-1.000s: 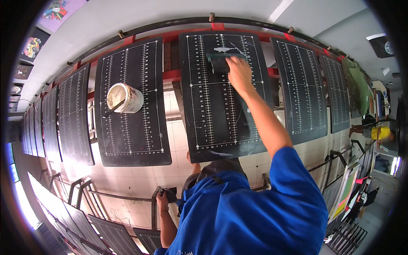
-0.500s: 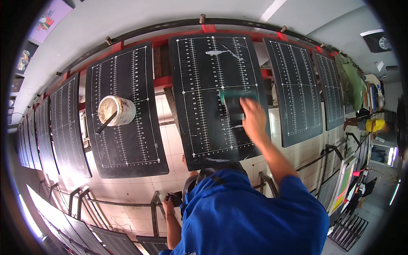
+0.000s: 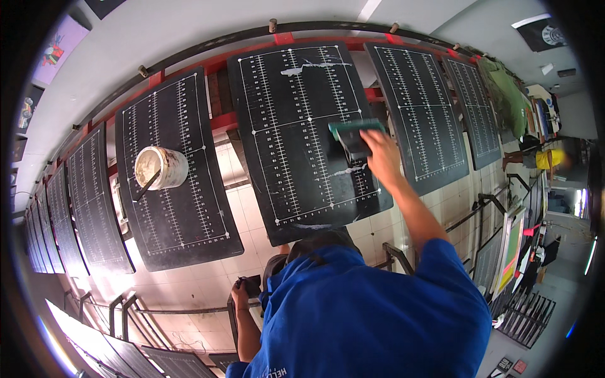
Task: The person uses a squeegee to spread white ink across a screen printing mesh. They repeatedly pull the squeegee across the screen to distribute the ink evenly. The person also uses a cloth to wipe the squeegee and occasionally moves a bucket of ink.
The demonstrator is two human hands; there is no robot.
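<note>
- Your right hand [image 3: 378, 151] reaches over the middle board, fingers closed around the dark handle of a squeegee-like tool [image 3: 354, 145]. The grip leaves the wide teal edge [image 3: 356, 126] uncovered, facing the far side, perhaps so its whole width can meet the surface. Whether it touches cannot be told.
- Beneath the tool lies the middle black board [image 3: 295, 167], marked with white ruler lines, right in front of you. That nearness probably lets one arm cover its length.
- A pale smear [image 3: 292, 72] marks this board's far end; a thinner pale streak [image 3: 348, 171] lies just on the near side of the tool.
- Your left hand [image 3: 239, 291] hangs low at your left side, fingers curled around a small dark object [image 3: 251, 286], seemingly kept clear of the board. What it is cannot be told.
- On the next board to the left [image 3: 157, 220], a stained white bucket [image 3: 173, 170] appears to stand upright, likely parked within reach. A dark stick [image 3: 146, 186] leans out over its rim, presumably for easy grabbing.
- More boards line up left and right along a red frame [image 3: 224, 121], spaced apart, perhaps for separate access.
</note>
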